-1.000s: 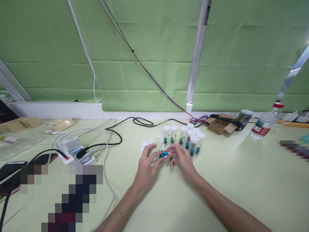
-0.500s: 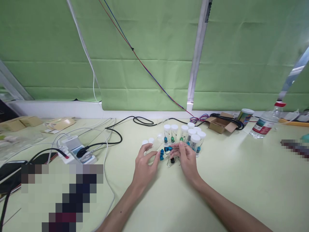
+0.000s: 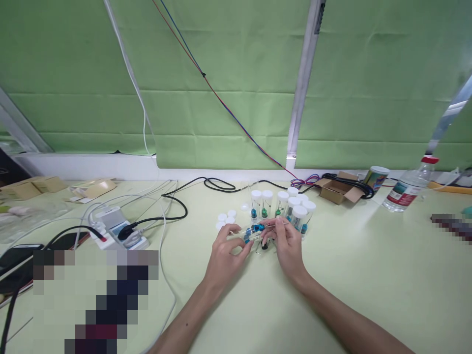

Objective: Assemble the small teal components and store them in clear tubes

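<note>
Head view: a green blind (image 3: 221,113) is faced across a pale tabletop (image 3: 354,285), at the middle of which the work is gathered. Both forearms (image 3: 199,305) are extended from the lower edge and angled inward, so that the 2 hands are set close together, apparently just above the surface. The left hand (image 3: 224,258) is turned with its back toward the camera, its thumb and fingers curled around what looks like a clear tube (image 3: 236,235), tipped almost level. The right hand (image 3: 289,248) is bent inward, its thumb and index finger closed in a pinch on a thin wire (image 3: 271,225); how its other fingers are placed cannot be told fully. Just beyond the hands, upright capped tubes (image 3: 299,212) are clustered, and to their left white caps (image 3: 231,213) are laid flat. Between the hands, a blue piece (image 3: 258,227) is held by the wire, near the clear tube's right end; whether a 2nd blue part (image 3: 248,238) is inside the tube or behind it cannot be told. Below, a black piece (image 3: 264,245) is seen. The step in hand is judged to be the lining up of blue piece and tube; a steady left grip and a straight, level approach seem to be called for, without the wire being bent.
</note>
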`<state>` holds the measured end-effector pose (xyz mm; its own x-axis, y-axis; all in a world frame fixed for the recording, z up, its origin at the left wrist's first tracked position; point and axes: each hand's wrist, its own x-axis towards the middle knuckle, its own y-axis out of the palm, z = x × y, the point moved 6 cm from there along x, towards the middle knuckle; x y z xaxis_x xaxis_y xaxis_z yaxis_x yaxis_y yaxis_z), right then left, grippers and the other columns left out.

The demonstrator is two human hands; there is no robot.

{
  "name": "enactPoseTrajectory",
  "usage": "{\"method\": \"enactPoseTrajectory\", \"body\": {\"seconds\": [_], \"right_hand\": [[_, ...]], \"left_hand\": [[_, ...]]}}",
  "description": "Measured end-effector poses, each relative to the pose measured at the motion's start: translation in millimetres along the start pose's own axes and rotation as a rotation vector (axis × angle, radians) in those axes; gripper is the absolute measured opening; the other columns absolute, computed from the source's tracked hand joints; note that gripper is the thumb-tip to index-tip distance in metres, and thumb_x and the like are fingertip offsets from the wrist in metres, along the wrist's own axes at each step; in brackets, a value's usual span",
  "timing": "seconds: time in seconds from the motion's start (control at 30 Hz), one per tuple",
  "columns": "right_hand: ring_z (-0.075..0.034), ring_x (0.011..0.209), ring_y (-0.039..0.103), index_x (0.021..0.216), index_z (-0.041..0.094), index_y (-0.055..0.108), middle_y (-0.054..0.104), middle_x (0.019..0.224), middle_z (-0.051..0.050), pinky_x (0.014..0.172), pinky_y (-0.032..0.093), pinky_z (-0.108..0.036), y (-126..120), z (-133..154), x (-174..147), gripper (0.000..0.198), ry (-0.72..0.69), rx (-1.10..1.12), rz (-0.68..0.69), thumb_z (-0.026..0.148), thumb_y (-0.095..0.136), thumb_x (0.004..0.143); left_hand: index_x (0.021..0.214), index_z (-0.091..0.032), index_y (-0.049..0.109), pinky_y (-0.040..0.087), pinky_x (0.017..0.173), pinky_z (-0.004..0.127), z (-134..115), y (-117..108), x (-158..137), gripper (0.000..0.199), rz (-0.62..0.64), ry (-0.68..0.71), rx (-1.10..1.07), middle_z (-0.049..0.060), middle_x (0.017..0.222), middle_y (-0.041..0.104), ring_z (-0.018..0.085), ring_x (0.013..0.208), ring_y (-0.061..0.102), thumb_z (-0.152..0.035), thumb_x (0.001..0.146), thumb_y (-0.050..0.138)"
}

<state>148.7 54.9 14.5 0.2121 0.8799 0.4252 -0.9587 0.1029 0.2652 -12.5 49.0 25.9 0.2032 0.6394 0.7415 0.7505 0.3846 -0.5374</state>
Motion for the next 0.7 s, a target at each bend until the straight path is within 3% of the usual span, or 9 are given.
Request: {"method": "enactPoseTrajectory", "body": {"seconds": [0.7], "right_hand": [[-0.012, 0.048, 0.051, 0.081, 0.017, 0.066, 0.058, 0.057, 0.002, 0.050, 0.043, -0.025, 2.9, -6.8, 3.0, 0.022, 0.118, -0.010, 0.060, 0.038, 0.063, 0.087]], "left_hand": [[0.057, -0.019, 0.066, 0.050, 0.074, 0.030, 2.8, -0.6, -3.4, 0.026, -0.024, -0.096, -0.038, 0.006, 0.095, 0.060, 0.017, 0.084, 0.061, -0.024, 0.082, 0.065]]}}
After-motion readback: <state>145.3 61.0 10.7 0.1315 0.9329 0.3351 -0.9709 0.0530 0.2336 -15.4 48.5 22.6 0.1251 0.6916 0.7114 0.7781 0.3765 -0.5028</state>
